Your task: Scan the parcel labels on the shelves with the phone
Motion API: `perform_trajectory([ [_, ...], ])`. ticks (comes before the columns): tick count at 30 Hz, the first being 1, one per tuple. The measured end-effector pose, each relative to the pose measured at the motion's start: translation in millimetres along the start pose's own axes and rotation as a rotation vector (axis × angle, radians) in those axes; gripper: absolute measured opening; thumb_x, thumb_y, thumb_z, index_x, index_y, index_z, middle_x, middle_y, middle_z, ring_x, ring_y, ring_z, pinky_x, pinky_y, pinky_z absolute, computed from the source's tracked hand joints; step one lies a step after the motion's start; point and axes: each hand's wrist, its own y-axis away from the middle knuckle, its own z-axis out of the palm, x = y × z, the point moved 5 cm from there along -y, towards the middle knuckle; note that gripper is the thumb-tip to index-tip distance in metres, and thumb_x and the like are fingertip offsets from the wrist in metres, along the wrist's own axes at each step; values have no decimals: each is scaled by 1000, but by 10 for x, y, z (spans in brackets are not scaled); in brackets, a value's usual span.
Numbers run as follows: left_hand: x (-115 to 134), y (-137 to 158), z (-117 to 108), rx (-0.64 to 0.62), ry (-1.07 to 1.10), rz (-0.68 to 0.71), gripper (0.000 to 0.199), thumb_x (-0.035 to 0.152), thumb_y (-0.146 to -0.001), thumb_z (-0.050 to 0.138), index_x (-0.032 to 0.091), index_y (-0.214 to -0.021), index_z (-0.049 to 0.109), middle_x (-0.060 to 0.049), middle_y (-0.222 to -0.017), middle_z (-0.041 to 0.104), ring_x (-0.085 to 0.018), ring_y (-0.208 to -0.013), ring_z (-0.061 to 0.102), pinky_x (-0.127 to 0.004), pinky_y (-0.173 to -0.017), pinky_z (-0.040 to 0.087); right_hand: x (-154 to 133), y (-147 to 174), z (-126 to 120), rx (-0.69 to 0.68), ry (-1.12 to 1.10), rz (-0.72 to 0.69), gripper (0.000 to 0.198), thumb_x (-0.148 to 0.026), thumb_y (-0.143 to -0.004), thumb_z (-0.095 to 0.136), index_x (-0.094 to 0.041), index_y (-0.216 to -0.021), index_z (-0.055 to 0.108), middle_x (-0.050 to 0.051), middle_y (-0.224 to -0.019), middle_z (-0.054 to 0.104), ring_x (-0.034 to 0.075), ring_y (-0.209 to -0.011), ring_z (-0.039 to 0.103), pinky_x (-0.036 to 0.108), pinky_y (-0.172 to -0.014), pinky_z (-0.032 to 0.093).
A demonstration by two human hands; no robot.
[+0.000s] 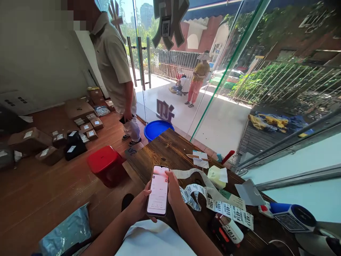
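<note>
A smartphone (157, 192) with a lit, pinkish-white screen is held upright over the near edge of the wooden table. My left hand (140, 204) is wrapped round its lower left side, thumb at the left edge of the screen. On the phone's upper right side is my right hand (173, 183), its thumb over the top of the screen; its other fingers are mostly hidden behind the phone. Just right of that hand, a curling strip of numbered labels (195, 193) lies on the table (149, 156).
A red-and-black tool (222, 233), a blue-and-white device (293, 217), a knife (197, 156) and a yellowish roll (216, 176) lie to the right. Left stand a red stool (105, 160) and several parcels (32, 138). A person (114, 60) stands beside the glass door, near a blue tub (157, 129).
</note>
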Motion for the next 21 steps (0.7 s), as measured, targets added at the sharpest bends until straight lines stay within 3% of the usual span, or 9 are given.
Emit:
perform_trajectory([
  [6, 106, 66, -373, 41, 27, 40, 73, 42, -81, 50, 34, -147, 19, -14, -127, 54, -27, -84, 65, -32, -42, 56, 155, -112, 316, -52, 66, 7, 25, -38, -61, 66, -23, -79, 57, -7, -57, 61, 12, -45, 54, 24, -45, 42],
  [12, 352, 129, -989, 86, -5, 115, 76, 43, -82, 47, 34, -149, 12, -14, -125, 56, -31, -88, 64, -33, -44, 53, 434, -390, 866, -85, 128, 5, 39, -49, -60, 74, -22, -82, 58, -4, -60, 65, 15, -47, 56, 27, -45, 45],
  [15, 656, 216, -1301, 128, -49, 159, 76, 38, -77, 54, 32, -147, 25, -11, -128, 57, -33, -105, 58, -37, -63, 55, 623, -554, 1252, -44, 153, 12, 45, -51, -53, 82, -21, -75, 56, -6, -54, 61, 13, -45, 54, 26, -46, 43],
  [18, 1055, 403, -1627, 168, -106, 256, 75, 29, -71, 63, 31, -142, 38, -6, -133, 56, -32, -124, 46, -41, -93, 46, 850, -683, 1709, -14, 153, 15, 49, -50, -48, 85, -20, -71, 54, -6, -54, 61, 12, -47, 55, 25, -48, 43],
  [21, 1359, 690, -2012, 222, -98, 274, 73, 27, -75, 61, 29, -144, 37, -6, -136, 53, -30, -126, 44, -42, -100, 41, 1104, -763, 2219, -50, 130, 25, 48, -55, -53, 81, -21, -77, 57, -7, -55, 62, 12, -46, 53, 26, -48, 42],
])
